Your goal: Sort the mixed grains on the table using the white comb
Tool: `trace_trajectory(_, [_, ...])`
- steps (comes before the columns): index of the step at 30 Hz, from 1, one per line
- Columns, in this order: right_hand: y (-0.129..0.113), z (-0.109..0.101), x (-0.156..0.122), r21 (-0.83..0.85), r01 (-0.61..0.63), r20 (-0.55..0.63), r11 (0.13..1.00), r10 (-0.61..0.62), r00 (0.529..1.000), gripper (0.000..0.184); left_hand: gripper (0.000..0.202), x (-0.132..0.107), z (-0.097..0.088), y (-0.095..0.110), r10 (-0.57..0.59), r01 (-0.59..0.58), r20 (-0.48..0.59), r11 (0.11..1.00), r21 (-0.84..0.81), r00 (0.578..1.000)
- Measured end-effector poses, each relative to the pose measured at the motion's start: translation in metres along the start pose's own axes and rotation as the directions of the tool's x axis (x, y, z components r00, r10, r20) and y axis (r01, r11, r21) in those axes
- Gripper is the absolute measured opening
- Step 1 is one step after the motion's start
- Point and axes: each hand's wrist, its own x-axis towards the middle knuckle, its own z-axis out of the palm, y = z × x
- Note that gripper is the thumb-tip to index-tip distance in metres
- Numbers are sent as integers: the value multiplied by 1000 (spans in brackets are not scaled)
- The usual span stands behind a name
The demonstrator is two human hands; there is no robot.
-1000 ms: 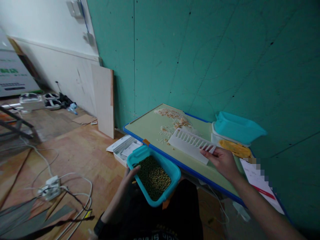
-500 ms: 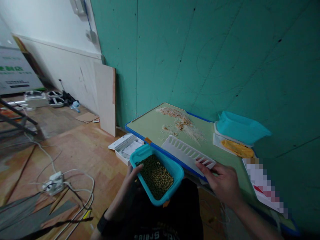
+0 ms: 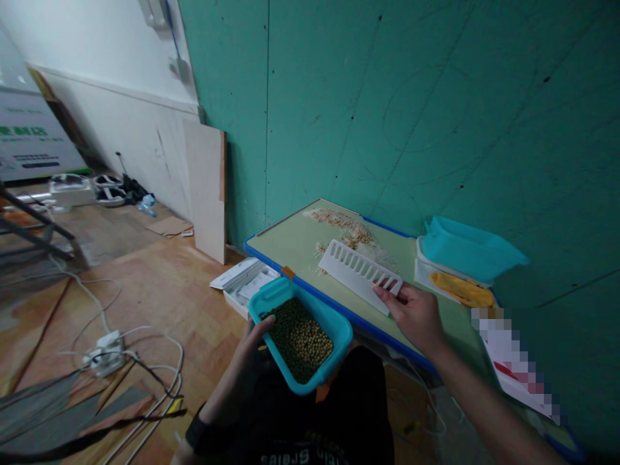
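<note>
My left hand (image 3: pixel 258 337) grips the near-left rim of a turquoise plastic basket (image 3: pixel 345 341), thumb over the edge. Dark green beans and pale yellow beans (image 3: pixel 312 343) lie inside it. The basket sits below the table's blue edge, above my lap. With my right hand (image 3: pixel 415 316) I pinch the right end of a white slotted plastic strip (image 3: pixel 353 274), which is tilted above the tabletop. Beyond the strip, pale grains and tan beans (image 3: pixel 346 226) are scattered over the pale green table (image 3: pixel 285 242).
Against the green wall at the table's right stand a second turquoise basket (image 3: pixel 469 248) and a yellow cloth-like item (image 3: pixel 462 289). An open white box (image 3: pixel 242 284) is left of the table. White cables and a power strip (image 3: pixel 106 354) lie on the floor.
My right hand has moved the slotted strip up and away from the table's near edge, towards the scattered grains. My left hand and its basket have shifted only slightly.
</note>
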Motion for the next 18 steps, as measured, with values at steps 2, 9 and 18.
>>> trace_trajectory(2, [-1,1,-1,17,3,9,1000,-3,1000,31,90,0,1,1,15,-13,-48,999,32,999])
trace_trajectory(9, [2,3,-3,66,21,14,998,-22,1000,27,94,3,-4,1,-10,13,-65,999,46,998])
trace_trajectory(18, [-4,3,-8,135,34,6,990,-35,999,23,98,7,-5,-1,-20,23,-83,999,30,996])
